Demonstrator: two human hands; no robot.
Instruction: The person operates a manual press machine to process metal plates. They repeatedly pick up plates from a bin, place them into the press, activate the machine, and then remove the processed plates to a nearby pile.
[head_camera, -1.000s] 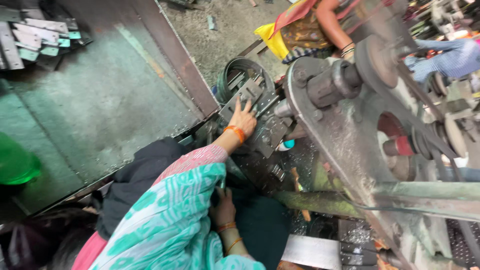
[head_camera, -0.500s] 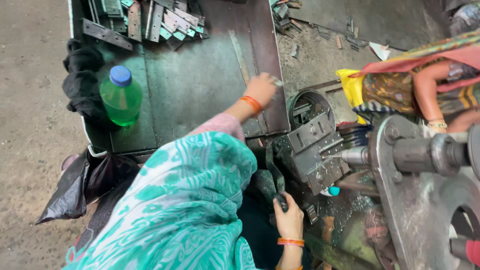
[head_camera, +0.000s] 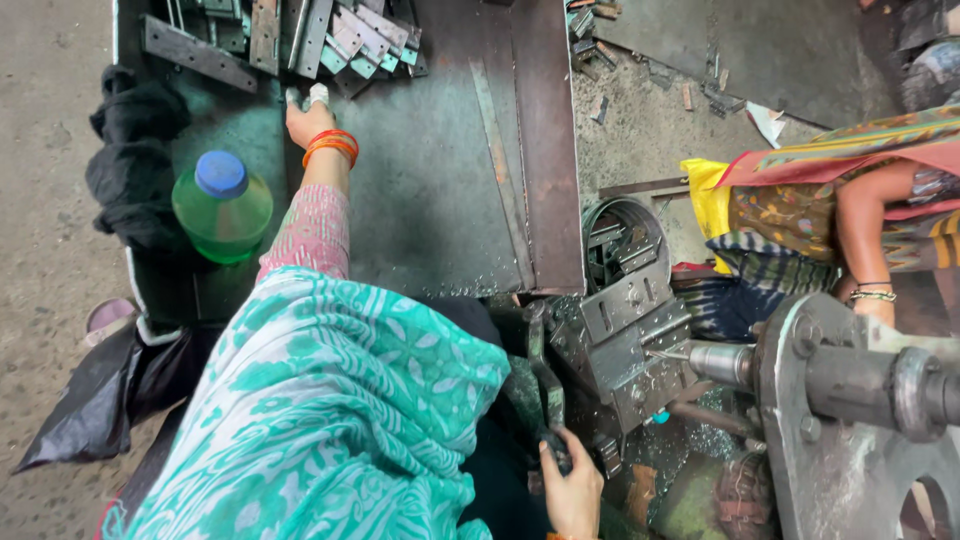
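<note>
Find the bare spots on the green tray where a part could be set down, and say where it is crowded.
The tray is bare in its middle, between the left hand and the raised metal strip. A smaller patch lies below the metal plates, right of the green bottle. Crowded: the top edge under the plates, and the left edge with the bottle and black cloth.

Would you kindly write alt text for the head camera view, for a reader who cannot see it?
A person's left hand reaches across a green metal table to a pile of flat grey metal pieces, while the right hand grips a dark lever handle on a grey drilling machine. A green plastic bottle with a blue cap stands nearby; another person's arm shows at right.
</note>
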